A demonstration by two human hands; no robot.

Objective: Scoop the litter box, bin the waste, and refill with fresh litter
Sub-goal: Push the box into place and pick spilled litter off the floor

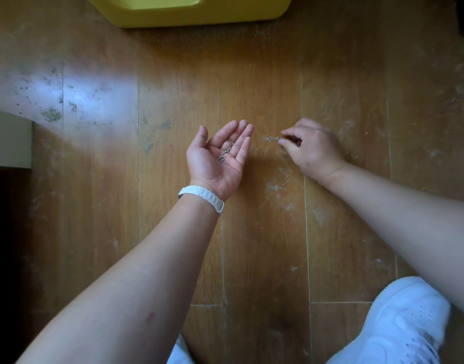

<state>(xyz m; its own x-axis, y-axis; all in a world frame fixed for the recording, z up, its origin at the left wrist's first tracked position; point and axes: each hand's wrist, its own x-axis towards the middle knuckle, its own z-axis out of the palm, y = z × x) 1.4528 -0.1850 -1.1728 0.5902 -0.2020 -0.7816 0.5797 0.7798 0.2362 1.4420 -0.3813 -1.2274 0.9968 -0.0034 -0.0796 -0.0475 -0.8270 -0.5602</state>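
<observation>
A white shoe (399, 324) is resting on the scuffed wooden floor (265, 232). Far left of the shoe and further up, a pale block (9, 139) is sitting at the frame's edge.

The litter box (189, 11) sits on the floor (343, 232) at the far edge. Nearer, at centre, the left hand (220, 156) lies palm up with palm granules (225, 153) in it. Floor granules (271, 138) lie just right of it, and the right hand (315, 148) pinches their right end. A shoe (399, 324) stands near right.
</observation>
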